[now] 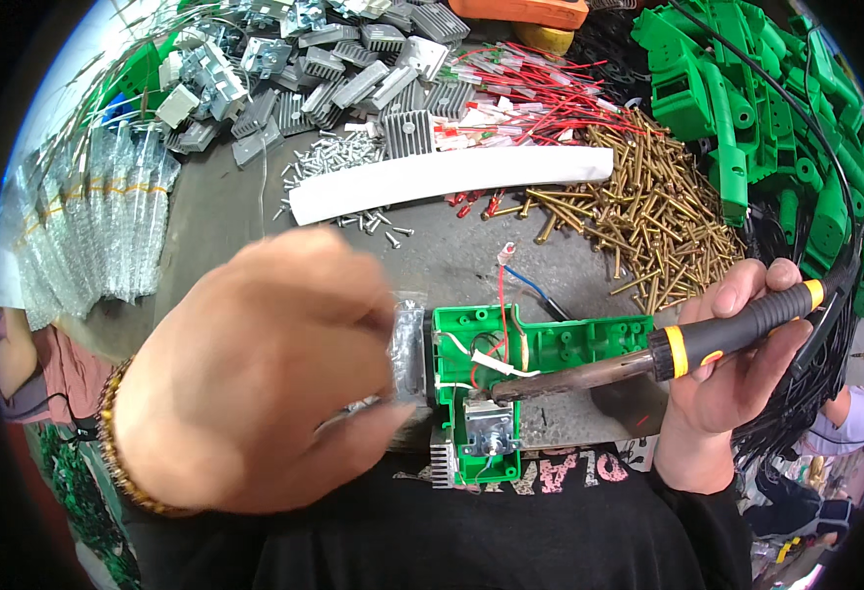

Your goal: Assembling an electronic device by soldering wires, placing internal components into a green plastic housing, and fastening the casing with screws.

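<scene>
My right hand (717,383) is wrapped round the black and yellow handle of a soldering iron (579,378). The iron's long barrel points left, and its tip is at the upper edge of a metal-cased switch (491,431). That switch sits in the grip part of a green plastic tool housing half (589,339), which lies with its inside up. Red, white and black wires run within the housing. Close to its left side, my left hand (265,383) is closed and somewhat blurred; a thin shiny bit shows at its fingers, too unclear to name.
Beyond the housing lies a white strip (451,184) across silver screws (328,162) and brass-coloured screws (648,206). Finned metal blocks (363,84), red-wired parts (520,93), green housings (746,108) and clear wrapped packs (97,216) are heaped around. Black cables (796,393) hang at the right.
</scene>
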`<action>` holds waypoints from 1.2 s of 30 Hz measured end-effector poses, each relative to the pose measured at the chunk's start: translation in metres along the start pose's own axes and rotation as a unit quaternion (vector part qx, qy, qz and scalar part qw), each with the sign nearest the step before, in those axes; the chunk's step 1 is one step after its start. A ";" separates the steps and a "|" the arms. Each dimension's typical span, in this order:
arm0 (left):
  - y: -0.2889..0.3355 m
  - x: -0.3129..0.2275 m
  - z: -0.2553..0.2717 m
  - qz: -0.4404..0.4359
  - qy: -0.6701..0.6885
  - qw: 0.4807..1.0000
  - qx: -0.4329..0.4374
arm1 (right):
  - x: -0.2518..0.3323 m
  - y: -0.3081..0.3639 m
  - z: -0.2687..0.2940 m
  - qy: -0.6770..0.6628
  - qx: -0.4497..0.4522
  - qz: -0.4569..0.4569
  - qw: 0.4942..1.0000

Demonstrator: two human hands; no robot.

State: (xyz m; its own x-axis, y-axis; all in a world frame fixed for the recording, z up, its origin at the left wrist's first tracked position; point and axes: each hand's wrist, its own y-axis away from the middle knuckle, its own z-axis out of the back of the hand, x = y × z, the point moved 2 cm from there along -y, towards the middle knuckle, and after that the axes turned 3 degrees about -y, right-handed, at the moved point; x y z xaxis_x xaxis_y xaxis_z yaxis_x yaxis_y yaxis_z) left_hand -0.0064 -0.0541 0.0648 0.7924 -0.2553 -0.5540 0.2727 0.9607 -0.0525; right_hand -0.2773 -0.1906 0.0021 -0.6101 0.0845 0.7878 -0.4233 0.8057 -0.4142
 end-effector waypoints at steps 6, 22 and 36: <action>-0.028 0.006 -0.021 -0.130 0.035 0.991 -0.021 | 0.001 0.002 0.000 -0.014 -0.016 -0.004 1.000; -0.043 0.048 -0.045 -0.132 0.320 0.938 0.033 | 0.001 0.000 0.006 0.001 -0.018 -0.004 1.000; -0.053 0.054 -0.046 -0.131 0.268 0.949 0.106 | 0.000 -0.001 0.007 -0.026 0.001 -0.015 1.000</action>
State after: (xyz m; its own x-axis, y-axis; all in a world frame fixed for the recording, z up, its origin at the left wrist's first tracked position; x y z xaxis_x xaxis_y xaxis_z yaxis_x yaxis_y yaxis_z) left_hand -0.0029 -0.1134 -0.0007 0.3070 -0.3364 -0.8902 0.5705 0.8138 -0.1108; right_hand -0.2815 -0.1960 -0.0007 -0.6319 0.0296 0.7745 -0.4432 0.8060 -0.3924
